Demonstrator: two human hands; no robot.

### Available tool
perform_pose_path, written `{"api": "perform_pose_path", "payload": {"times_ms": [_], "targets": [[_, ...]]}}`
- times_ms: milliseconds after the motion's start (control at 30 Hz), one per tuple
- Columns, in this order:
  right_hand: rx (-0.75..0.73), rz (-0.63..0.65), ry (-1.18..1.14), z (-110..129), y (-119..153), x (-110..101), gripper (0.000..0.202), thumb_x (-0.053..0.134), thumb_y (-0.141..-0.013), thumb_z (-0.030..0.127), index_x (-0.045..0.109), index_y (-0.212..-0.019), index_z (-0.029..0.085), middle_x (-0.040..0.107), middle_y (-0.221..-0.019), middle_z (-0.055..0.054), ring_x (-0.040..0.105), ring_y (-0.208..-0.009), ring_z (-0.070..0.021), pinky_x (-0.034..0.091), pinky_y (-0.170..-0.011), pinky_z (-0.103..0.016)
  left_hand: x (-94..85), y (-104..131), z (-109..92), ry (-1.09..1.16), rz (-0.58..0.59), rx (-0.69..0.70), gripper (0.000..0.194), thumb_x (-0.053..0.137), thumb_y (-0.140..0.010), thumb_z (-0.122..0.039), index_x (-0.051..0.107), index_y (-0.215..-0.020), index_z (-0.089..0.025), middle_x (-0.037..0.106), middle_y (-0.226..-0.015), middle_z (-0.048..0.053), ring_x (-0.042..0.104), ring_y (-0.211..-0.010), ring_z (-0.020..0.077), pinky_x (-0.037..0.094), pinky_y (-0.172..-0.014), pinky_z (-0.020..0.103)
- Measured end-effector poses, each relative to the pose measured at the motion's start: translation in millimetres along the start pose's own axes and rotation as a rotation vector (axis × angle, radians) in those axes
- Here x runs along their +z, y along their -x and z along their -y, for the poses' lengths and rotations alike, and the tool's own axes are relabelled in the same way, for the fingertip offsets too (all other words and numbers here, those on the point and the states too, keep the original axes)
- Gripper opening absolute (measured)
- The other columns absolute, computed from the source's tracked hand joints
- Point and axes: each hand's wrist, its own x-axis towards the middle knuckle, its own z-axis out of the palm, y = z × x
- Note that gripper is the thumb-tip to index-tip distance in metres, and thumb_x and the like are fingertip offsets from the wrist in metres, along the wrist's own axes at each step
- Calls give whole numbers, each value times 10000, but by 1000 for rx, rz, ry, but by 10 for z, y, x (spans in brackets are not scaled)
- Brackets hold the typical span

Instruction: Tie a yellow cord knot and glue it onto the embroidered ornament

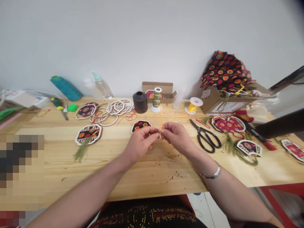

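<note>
Left hand [142, 139] and right hand [177, 136] pinch yellow cord [162, 121] mid-table, left of scissors [207, 136]. Risk: loose pinch could let it slip; strand toward far-right yellow spool [195, 105] could snag if tugged.

What looks like "3025" is printed on a small label [205, 93] of the cardboard box [215, 95]; its larger white label [227, 107] cannot be read
</note>
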Motion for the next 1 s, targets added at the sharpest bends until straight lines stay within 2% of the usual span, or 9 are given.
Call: {"api": "perform_pose_path", "payload": {"times_ms": [133,300,467,600,800,1000], "targets": [[6,-6,26,2,-6,-9,205,610,-731,322,536,-620,167,527,-529,35,392,-454,-63,317,-450,-207,-28,-22,41,37,-21,-49,182,658,-699,-316,703,-810,-178,591,-653,-10,424,-484,57,298,-402,174],[12,4,-2,10,-7,1,184,600,-743,281,529,-617,167,514,-524,44,385,-452,-58,311,-451,-204,-25,-39,10,125,8,-104,156,681,-678,-302,706,-740,-161,573,-589,-17,317,-398,21,206,-375,184],[28,29,-32,31,6,-4,179,600,-747,263,525,-618,164,521,-521,47,385,-450,-54,314,-461,-207,-34,-41,0,135,25,-109,133,680,-683,-294,695,-704,-164,583,-594,-16,309,-391,22,198,-374,190],[24,35,-14,41,9,-16,186,608,-744,267,527,-615,160,510,-514,50,388,-455,-53,314,-463,-204,-50,-44,17,103,31,-91,128,674,-694,-284,706,-748,-172,589,-600,-16,326,-405,27,195,-383,192],[11,44,-1,25,5,-10,178,616,-733,267,533,-621,156,495,-508,56,395,-463,-55,324,-473,-200,-58,-51,33,73,17,-85,124,658,-705,-272,705,-758,-170,593,-599,-18,289,-382,16,140,-387,206],[-56,28,92,31,3,-25,107,570,-770,248,598,-728,154,566,-625,26,429,-519,-68,357,-521,-209,-63,-70,30,89,-47,-61,123,673,-691,-277,709,-725,-164,591,-579,-19,307,-402,17,170,-400,200]]}}
